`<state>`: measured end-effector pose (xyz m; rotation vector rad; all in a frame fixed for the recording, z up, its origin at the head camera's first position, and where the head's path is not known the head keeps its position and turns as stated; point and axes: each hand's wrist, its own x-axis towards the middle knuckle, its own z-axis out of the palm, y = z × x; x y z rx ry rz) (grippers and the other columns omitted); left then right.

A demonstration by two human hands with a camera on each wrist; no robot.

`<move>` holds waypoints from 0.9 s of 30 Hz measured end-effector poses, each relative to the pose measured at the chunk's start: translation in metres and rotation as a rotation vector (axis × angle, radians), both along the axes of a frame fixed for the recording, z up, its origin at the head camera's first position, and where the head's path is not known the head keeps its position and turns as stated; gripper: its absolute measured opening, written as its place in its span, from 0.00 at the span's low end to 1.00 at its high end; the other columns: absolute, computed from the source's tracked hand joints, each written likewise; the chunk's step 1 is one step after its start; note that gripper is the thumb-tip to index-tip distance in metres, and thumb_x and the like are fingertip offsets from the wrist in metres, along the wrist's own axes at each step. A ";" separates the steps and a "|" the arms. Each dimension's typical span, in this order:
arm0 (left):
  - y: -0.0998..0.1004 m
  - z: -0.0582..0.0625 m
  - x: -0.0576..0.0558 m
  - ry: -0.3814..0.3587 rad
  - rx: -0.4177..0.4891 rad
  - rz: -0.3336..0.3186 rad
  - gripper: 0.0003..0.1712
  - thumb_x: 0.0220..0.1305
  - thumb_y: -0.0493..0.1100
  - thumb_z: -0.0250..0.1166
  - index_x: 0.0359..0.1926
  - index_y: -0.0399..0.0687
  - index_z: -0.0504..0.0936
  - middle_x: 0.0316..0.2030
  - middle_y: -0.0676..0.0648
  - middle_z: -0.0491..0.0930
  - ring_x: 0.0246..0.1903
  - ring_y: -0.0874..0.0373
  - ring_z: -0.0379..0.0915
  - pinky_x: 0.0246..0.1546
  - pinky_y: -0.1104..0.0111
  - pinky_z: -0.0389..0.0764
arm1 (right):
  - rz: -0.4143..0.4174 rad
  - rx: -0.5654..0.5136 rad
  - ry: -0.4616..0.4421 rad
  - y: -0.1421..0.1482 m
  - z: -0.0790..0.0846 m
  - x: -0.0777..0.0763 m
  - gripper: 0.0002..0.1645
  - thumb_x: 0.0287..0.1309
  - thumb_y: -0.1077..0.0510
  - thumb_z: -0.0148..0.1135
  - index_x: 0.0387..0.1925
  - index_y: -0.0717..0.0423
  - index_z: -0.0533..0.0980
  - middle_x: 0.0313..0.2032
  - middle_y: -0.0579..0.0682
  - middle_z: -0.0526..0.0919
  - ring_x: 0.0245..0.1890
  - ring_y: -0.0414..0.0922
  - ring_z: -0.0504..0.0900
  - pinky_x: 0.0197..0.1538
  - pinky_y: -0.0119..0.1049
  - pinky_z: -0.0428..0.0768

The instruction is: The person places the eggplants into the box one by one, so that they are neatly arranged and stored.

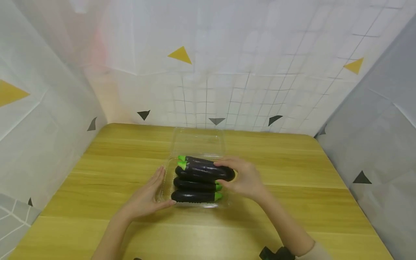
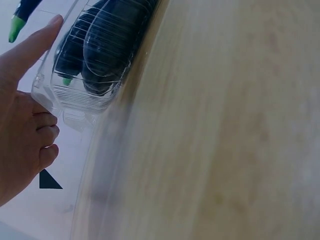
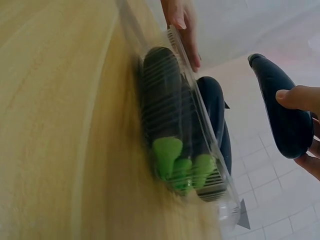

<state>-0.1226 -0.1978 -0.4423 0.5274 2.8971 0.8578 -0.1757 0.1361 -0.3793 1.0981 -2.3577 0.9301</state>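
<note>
My right hand (image 1: 243,177) grips a dark purple eggplant (image 1: 203,170), thumb on one side and fingers on the other. In the right wrist view this eggplant (image 3: 280,100) is raised above a clear plastic clamshell box (image 3: 200,112). Its green stem end points left in the head view. Several more eggplants (image 1: 195,196) lie side by side in the box, partly hidden under the held one. My left hand (image 1: 146,198) rests against the box's left end, fingers stretched along the side and thumb at the near corner. In the left wrist view the thumb touches the rim.
The box's clear lid (image 1: 198,141) lies folded back on the wooden table (image 1: 286,162), toward the rear wall. White sheets with yellow and dark triangles enclose the table at the back and both sides. A black object (image 1: 276,254) shows by my right forearm.
</note>
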 end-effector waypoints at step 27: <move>0.000 -0.002 -0.001 -0.001 0.015 0.001 0.65 0.53 0.72 0.63 0.76 0.44 0.39 0.75 0.41 0.36 0.72 0.44 0.39 0.63 0.43 0.58 | 0.050 0.107 -0.150 -0.022 -0.048 0.004 0.28 0.39 0.56 0.79 0.48 0.47 0.82 0.46 0.41 0.84 0.47 0.41 0.82 0.48 0.38 0.81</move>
